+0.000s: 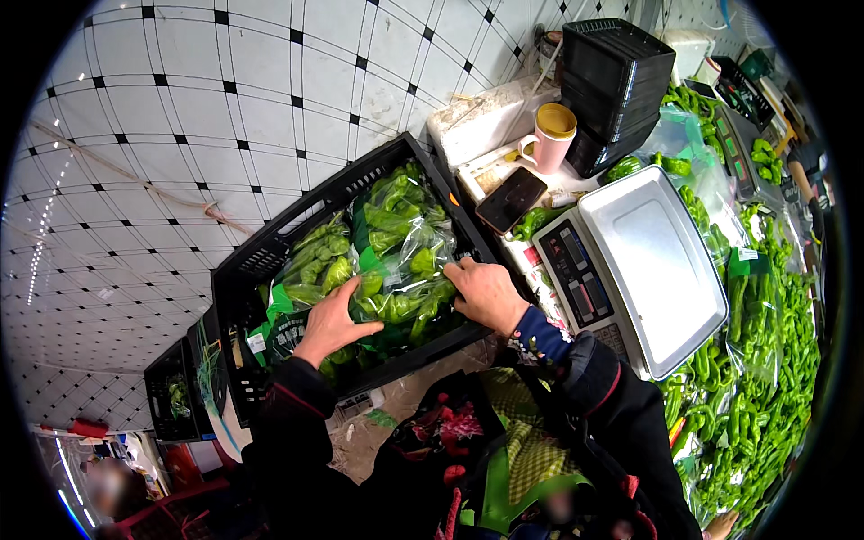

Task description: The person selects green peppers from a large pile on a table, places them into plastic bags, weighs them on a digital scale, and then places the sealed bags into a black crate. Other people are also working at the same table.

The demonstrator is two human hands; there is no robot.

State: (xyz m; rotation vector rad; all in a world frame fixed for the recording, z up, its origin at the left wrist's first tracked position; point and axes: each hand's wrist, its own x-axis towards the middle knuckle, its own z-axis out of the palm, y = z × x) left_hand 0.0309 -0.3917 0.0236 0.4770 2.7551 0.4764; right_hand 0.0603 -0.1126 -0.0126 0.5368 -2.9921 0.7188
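Observation:
Clear plastic bags of green peppers lie in a black plastic crate [334, 174] in front of me. My left hand [334, 327] rests on the near bags, its thumb and fingers spread apart. At the crate's right end, my right hand [491, 295] has its fingers curled at the edge of a bag of green peppers [405, 297], and its fingertips are partly hidden. Farther back in the crate lie another bag of peppers [395, 202] and one at the left [317, 260]. Green printed panels and a white label show on the bags.
Right of the crate stands a digital scale [651, 270] with a bare metal pan. Behind it are a smartphone [511, 200], a pink mug [550, 138] and stacked black baskets [614, 88]. Loose green peppers [763, 405] cover the far right. Another person's hand [722, 525] shows at lower right.

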